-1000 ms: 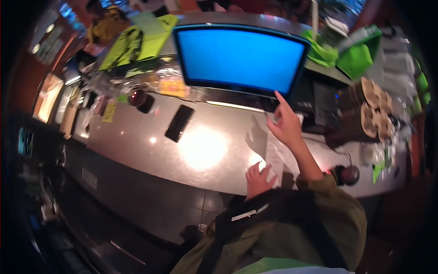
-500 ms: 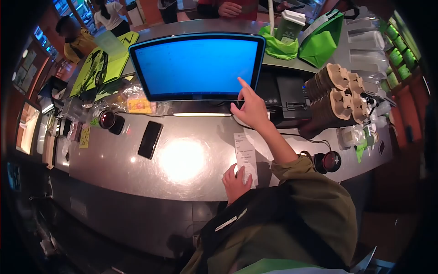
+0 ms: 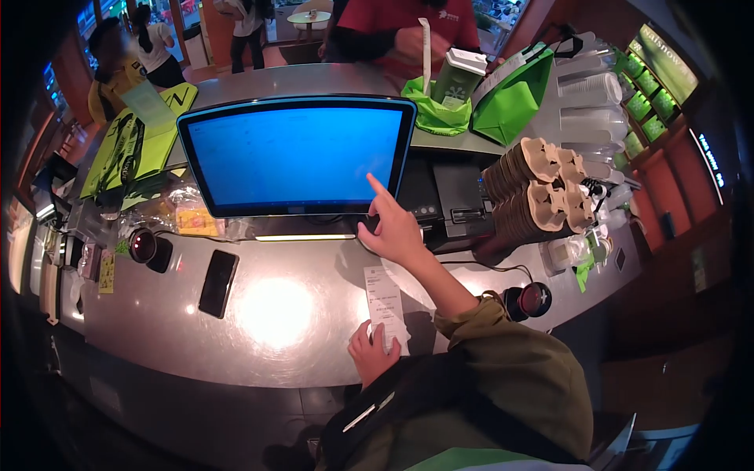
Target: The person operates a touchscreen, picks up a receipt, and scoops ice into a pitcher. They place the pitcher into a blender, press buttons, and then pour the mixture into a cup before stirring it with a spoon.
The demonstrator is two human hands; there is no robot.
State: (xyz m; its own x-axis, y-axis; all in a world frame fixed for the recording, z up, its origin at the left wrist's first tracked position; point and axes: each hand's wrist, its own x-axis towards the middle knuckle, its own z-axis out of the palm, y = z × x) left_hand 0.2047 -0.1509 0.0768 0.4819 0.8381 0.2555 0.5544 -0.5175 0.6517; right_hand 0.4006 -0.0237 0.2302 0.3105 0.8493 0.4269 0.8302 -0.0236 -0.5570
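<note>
A large monitor with a blue screen (image 3: 290, 157) stands on the metal counter. My right hand (image 3: 393, 229) is raised at its lower right, index finger extended toward the screen, thumb apart, holding nothing; whether the fingertip touches the glass cannot be told. Below, my left hand (image 3: 372, 352) rests on the lower end of a printed paper receipt (image 3: 382, 297), fingers spread and pressing it to the counter. A black phone (image 3: 218, 283) lies to the left of the receipt.
Stacked cardboard cup carriers (image 3: 542, 188) stand right of a black printer (image 3: 463, 196). Green bags (image 3: 514, 98) and a cup (image 3: 459, 77) sit behind. Round scanners (image 3: 536, 299) (image 3: 143, 246) flank the counter. A person in red (image 3: 393, 47) stands across it.
The view has tilted up and shifted right, so the counter items appear lower and further left. More of the person in red shows. Both hands keep nearly the same pose.
</note>
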